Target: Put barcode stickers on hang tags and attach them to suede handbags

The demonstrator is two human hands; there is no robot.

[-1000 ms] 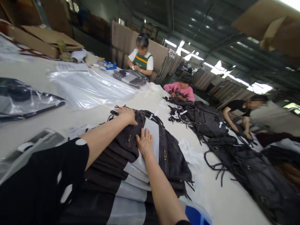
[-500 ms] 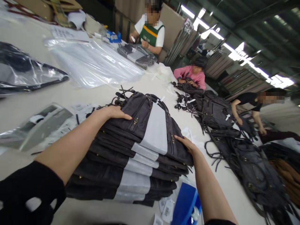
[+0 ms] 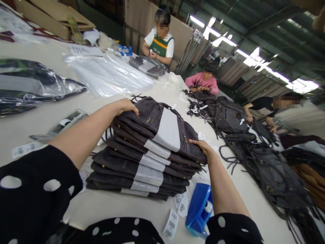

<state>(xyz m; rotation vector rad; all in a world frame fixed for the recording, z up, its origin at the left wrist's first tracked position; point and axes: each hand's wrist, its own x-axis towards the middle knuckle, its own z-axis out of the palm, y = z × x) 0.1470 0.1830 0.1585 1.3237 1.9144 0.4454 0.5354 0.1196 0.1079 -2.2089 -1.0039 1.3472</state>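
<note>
A tall stack of dark grey bags [image 3: 142,166], each wrapped with a white paper band, stands in front of me. My left hand [image 3: 127,106] grips the top bag [image 3: 144,117] at its upper left edge, thumb on top and fingers hidden beyond the edge. On the right side, my right hand [image 3: 201,147] holds the same bag's edge, its thumb near a brass buckle and its other fingers mostly hidden. A white band [image 3: 167,130] crosses the top bag between my hands.
Clear plastic bags [image 3: 109,74] and a bagged dark item [image 3: 33,86] lie left. A blue dispenser [image 3: 199,206] and barcode tags [image 3: 171,223] are near the front edge. More dark bags [image 3: 269,169] line the right. Three people work across the table.
The stack's left side now looks more squared up, and its lower bags show farther right. My left hand has risen slightly with the top bag's edge. The view has shifted a little.
</note>
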